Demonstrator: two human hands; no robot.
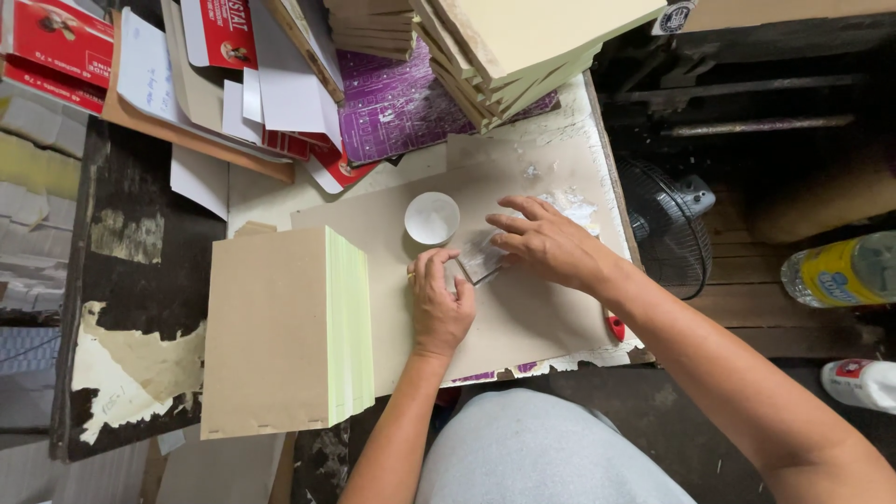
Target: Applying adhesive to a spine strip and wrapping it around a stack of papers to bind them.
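Red-white flat cartons top left, yellow-labelled bottle right

white round cup, purple patterned sheet, pale green paper stack

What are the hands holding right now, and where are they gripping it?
Both the left hand and the right hand pinch a small greyish flat piece at opposite ends, pressed on the brown cardboard sheet.

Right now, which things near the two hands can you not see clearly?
- Head view: the small greyish piece is half covered by the left hand and right hand.
- White round cup: contents unclear.
- Red object: mostly hidden by the right forearm.
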